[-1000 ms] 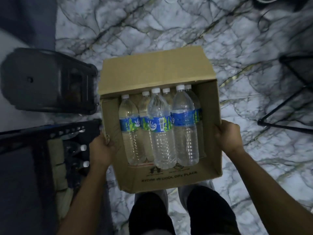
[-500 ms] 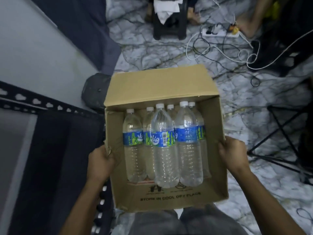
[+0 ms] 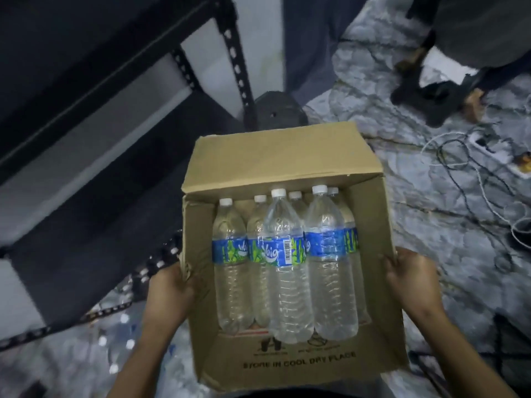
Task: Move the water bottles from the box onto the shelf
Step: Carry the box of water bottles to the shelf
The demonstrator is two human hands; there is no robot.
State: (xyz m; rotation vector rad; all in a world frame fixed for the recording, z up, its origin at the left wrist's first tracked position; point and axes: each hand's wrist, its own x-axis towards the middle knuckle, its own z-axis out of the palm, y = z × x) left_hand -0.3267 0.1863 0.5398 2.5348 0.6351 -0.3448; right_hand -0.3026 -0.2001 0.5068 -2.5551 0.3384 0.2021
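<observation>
An open cardboard box [image 3: 373,231] is held up in front of me, its far flap standing open. Several clear water bottles [image 3: 287,268] with white caps and blue-green labels stand inside it, packed together. My left hand [image 3: 169,288] grips the box's left wall and my right hand [image 3: 411,277] grips its right wall. A dark metal shelf [image 3: 94,219] with perforated posts stands to the left of the box, its upper boards bare. Lower down on the left, a few more bottles [image 3: 120,334] show dimly under a shelf rail.
A dark rounded object [image 3: 275,110] sits on the marble floor just beyond the box. White and black cables [image 3: 471,168] and a power strip lie on the floor at right. Another person's legs and a dark stool [image 3: 439,90] are at the upper right.
The box has risen with both hands still gripping its sides. My view has swung up and left, bringing the shelf's posts and boards into sight.
</observation>
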